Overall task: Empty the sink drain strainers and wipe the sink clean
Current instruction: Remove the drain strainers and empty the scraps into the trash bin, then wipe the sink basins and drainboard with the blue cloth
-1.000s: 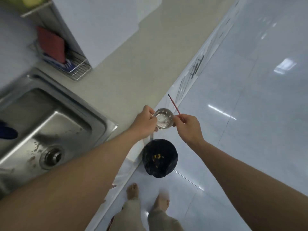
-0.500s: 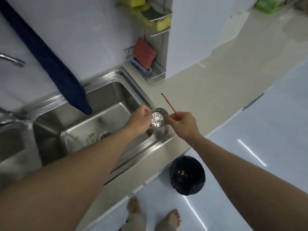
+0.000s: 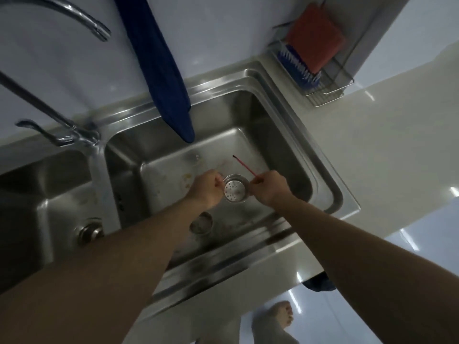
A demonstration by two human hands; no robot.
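Observation:
A round steel drain strainer [image 3: 235,191] with small holes hangs above the right basin of the double sink [image 3: 293,150]. My left hand [image 3: 208,188] pinches its left rim. My right hand [image 3: 269,188] touches its right rim and also grips a thin red stick [image 3: 244,166] that points up and to the left. Below the hands, the right basin's drain hole [image 3: 201,223] stands uncovered. Food stains mark the basin floor. The left basin's drain [image 3: 90,232] has a strainer or plug in it.
A dark blue cloth [image 3: 164,78] hangs down the wall into the right basin. A chrome faucet [image 3: 74,18] arcs over the left. A wire rack [image 3: 323,80] with a red sponge and a blue brush sits on the beige counter [image 3: 387,135]. My bare feet [image 3: 280,316] show below.
The view swung from the floor bin back over the sink. Both hands carried the strainer and red stick from above the bin to above the right basin.

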